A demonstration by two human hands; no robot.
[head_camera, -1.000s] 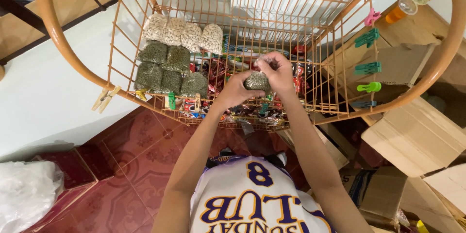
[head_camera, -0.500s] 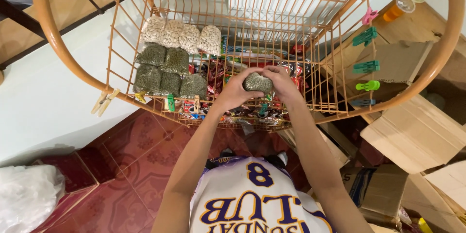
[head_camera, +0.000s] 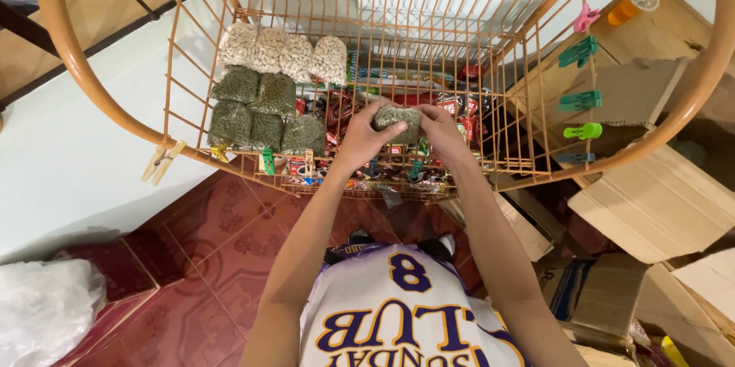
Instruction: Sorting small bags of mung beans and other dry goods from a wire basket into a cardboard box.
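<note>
Down low, red patterned floor tiles (head_camera: 207,260) and brown cardboard boxes (head_camera: 651,206). Up the forearms: the left hand (head_camera: 360,137) and right hand (head_camera: 444,131) both clutch one small clear bag of green beans (head_camera: 398,117), fingers curled round its ends, over the orange wire basket (head_camera: 184,68). Beyond, dark green packets (head_camera: 260,110) lie in rows, then pale seed packets (head_camera: 283,53). Red wrappers (head_camera: 344,110), perhaps snacks, fill the middle.

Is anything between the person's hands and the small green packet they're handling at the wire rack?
Nothing visible: the left hand and right hand both grip the green packet directly, in front of the orange wire rack.
</note>
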